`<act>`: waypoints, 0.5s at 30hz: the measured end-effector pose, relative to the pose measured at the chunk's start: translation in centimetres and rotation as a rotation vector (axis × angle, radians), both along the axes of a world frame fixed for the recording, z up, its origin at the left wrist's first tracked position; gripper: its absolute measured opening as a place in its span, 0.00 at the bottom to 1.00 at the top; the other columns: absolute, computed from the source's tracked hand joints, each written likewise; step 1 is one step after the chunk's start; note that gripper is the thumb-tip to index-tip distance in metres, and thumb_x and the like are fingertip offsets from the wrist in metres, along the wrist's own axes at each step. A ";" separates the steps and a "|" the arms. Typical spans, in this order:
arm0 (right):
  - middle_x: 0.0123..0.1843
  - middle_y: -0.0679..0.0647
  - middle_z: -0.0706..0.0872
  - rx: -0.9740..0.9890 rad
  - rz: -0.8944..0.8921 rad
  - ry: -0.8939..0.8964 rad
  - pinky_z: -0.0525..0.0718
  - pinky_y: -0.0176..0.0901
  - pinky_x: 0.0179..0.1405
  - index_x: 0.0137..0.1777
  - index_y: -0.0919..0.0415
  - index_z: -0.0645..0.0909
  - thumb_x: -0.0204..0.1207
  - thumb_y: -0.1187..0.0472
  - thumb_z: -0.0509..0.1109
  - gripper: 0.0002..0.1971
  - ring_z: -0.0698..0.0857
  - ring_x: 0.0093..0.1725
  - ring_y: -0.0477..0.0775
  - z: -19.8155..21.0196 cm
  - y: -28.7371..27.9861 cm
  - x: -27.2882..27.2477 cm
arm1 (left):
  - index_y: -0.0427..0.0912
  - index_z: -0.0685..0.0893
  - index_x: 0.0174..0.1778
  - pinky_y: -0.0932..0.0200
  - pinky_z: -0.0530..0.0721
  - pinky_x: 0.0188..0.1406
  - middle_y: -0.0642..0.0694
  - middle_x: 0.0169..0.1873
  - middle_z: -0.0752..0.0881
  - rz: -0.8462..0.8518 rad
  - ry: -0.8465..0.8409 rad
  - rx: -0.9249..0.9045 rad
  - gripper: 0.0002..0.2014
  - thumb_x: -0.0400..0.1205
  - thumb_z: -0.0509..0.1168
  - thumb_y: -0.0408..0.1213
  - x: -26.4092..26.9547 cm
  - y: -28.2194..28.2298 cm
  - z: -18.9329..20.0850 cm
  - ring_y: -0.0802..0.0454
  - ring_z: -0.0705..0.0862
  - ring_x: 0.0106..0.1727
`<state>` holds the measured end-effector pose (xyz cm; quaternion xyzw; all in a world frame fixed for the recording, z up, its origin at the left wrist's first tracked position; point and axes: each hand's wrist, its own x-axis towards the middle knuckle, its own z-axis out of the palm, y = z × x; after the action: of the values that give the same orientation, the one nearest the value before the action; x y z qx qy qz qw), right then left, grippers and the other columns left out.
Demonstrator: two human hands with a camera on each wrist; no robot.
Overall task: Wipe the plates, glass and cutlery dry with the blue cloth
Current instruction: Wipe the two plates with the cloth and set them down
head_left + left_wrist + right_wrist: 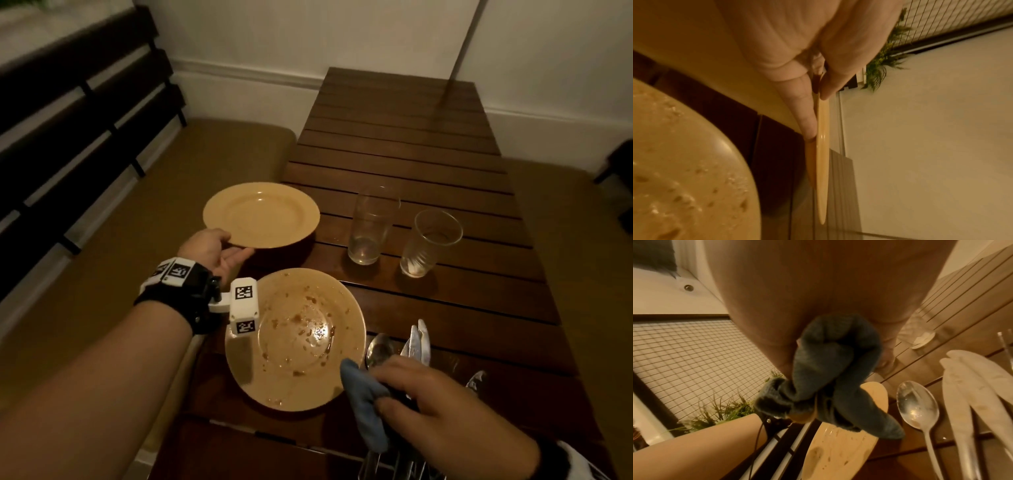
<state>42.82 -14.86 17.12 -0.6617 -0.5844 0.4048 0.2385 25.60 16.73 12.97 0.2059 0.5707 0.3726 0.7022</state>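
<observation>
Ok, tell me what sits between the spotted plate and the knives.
Head view: one spoon lies between the spotted plate and the knives.

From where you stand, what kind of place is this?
Probably a home dining nook: a slatted wooden table between cushioned benches, laid with used plates, glasses and cutlery.

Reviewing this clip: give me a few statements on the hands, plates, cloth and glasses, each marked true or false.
1. The left hand pinches the rim of the far plate. True.
2. The right hand holds a fork. False: it grips the blue cloth.
3. The near plate is spotless. False: brown spots mark it.
4. Two glasses stand upright on the table. True.
5. The spoon lies on the far plate. False: it lies on the table beside the near plate.
</observation>
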 end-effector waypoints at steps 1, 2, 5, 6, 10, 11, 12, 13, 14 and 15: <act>0.49 0.42 0.81 -0.005 -0.012 0.014 0.79 0.39 0.54 0.49 0.42 0.84 0.81 0.58 0.68 0.07 0.82 0.52 0.42 0.1 -0.3 0.1 | 0.37 0.68 0.79 0.47 0.93 0.33 0.27 0.59 0.84 -0.015 0.025 -0.010 0.25 0.85 0.61 0.27 0.3 0.2 -0.6 0.36 0.90 0.50; 0.49 0.42 0.81 -0.010 -0.022 0.031 0.79 0.37 0.54 0.48 0.41 0.83 0.81 0.58 0.68 0.08 0.82 0.52 0.42 0.2 -0.6 0.3 | 0.37 0.68 0.79 0.47 0.93 0.34 0.27 0.56 0.84 -0.037 0.059 -0.018 0.24 0.85 0.61 0.27 0.6 0.3 -1.2 0.36 0.89 0.48; 0.48 0.44 0.82 -0.013 -0.054 0.095 0.78 0.33 0.52 0.47 0.39 0.83 0.81 0.60 0.68 0.11 0.83 0.51 0.42 0.6 -1.0 0.5 | 0.31 0.74 0.71 0.52 0.92 0.30 0.30 0.48 0.87 -0.139 0.224 -0.024 0.17 0.85 0.61 0.26 0.9 0.4 -2.2 0.39 0.91 0.46; 0.48 0.45 0.82 -0.013 -0.065 0.109 0.78 0.33 0.52 0.48 0.40 0.84 0.81 0.61 0.69 0.11 0.83 0.51 0.43 0.7 -1.1 0.6 | 0.29 0.77 0.65 0.56 0.91 0.25 0.30 0.47 0.88 -0.176 0.299 -0.012 0.13 0.85 0.61 0.26 1.0 0.5 -2.4 0.41 0.90 0.42; 0.48 0.46 0.83 -0.026 -0.098 0.171 0.78 0.37 0.52 0.51 0.46 0.86 0.81 0.62 0.69 0.09 0.83 0.51 0.44 0.7 -1.3 0.9 | 0.26 0.83 0.54 0.61 0.85 0.19 0.36 0.36 0.87 -0.309 0.593 0.051 0.10 0.81 0.68 0.30 0.2 1.1 -3.5 0.48 0.85 0.30; 0.48 0.47 0.83 -0.033 -0.106 0.182 0.78 0.36 0.51 0.50 0.46 0.86 0.81 0.62 0.68 0.09 0.83 0.50 0.44 0.6 -1.4 0.9 | 0.26 0.85 0.53 0.59 0.85 0.23 0.37 0.35 0.87 -0.335 0.630 0.060 0.11 0.79 0.69 0.31 -0.2 1.2 -3.7 0.48 0.84 0.30; 0.48 0.47 0.82 -0.041 -0.113 0.194 0.78 0.36 0.51 0.50 0.45 0.86 0.82 0.62 0.68 0.10 0.83 0.49 0.44 0.5 -1.4 1.0 | 0.27 0.86 0.53 0.57 0.84 0.25 0.37 0.34 0.88 -0.350 0.649 0.064 0.13 0.77 0.71 0.31 -0.6 1.2 -3.8 0.48 0.84 0.30; 0.48 0.48 0.83 -0.048 -0.117 0.202 0.78 0.37 0.51 0.51 0.45 0.86 0.82 0.63 0.68 0.10 0.83 0.49 0.44 0.4 -1.4 1.0 | 0.28 0.87 0.53 0.56 0.83 0.26 0.37 0.35 0.88 -0.360 0.654 0.063 0.13 0.76 0.71 0.33 -1.0 1.0 -3.7 0.48 0.84 0.29; 0.48 0.48 0.83 -0.054 -0.118 0.203 0.79 0.39 0.53 0.52 0.45 0.86 0.82 0.63 0.68 0.11 0.84 0.50 0.45 0.2 -1.4 1.0 | 0.29 0.87 0.53 0.56 0.83 0.27 0.37 0.37 0.88 -0.368 0.654 0.060 0.14 0.76 0.72 0.34 -1.3 0.8 -3.6 0.48 0.84 0.30; 0.48 0.49 0.83 -0.057 -0.120 0.195 0.80 0.40 0.54 0.52 0.44 0.86 0.82 0.63 0.68 0.11 0.84 0.51 0.45 0.1 -1.4 1.1 | 0.30 0.87 0.53 0.56 0.83 0.28 0.36 0.39 0.89 -0.378 0.656 0.057 0.13 0.77 0.72 0.36 -1.6 0.5 -3.5 0.47 0.84 0.30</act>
<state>43.91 -16.29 17.18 -0.6593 -0.5060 0.4690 0.2989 24.04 17.19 9.48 0.4353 0.7064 0.1664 0.5327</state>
